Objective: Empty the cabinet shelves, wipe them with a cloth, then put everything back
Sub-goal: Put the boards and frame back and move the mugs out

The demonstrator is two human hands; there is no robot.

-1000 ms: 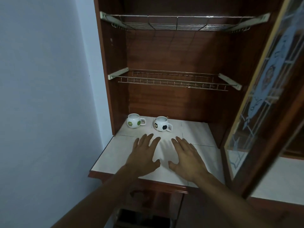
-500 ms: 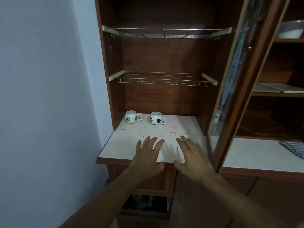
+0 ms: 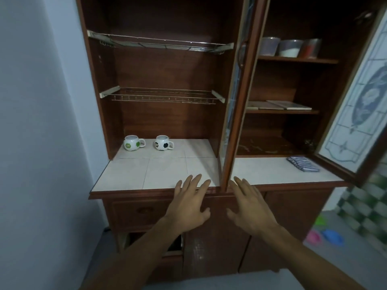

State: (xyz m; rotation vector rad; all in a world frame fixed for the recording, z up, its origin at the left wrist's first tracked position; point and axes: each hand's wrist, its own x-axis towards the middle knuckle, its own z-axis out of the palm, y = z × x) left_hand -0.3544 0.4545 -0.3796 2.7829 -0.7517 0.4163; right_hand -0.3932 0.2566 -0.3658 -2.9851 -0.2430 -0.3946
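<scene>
Two white ball-shaped mugs stand at the back of the tiled counter [image 3: 129, 174] in the left cabinet bay: a green-patched mug [image 3: 132, 143] on the left and a black-patched mug [image 3: 162, 142] beside it. A folded striped cloth [image 3: 303, 163] lies on the right counter. My left hand [image 3: 189, 206] and my right hand [image 3: 249, 206] hover with fingers spread before the counter's front edge, holding nothing. The two wire racks [image 3: 163, 96] above the mugs carry nothing.
A glass door [image 3: 236, 97] stands edge-on between the bays; a second patterned door [image 3: 360, 105] hangs open at the right. Right-bay shelves hold three containers [image 3: 290, 47] and flat boards [image 3: 287, 105]. A white wall is at the left. Coloured items lie on the floor [image 3: 326, 237].
My view has pulled back and turned right, revealing the right bay and the cloth. Both hands have drawn back from the counter top to its front edge.
</scene>
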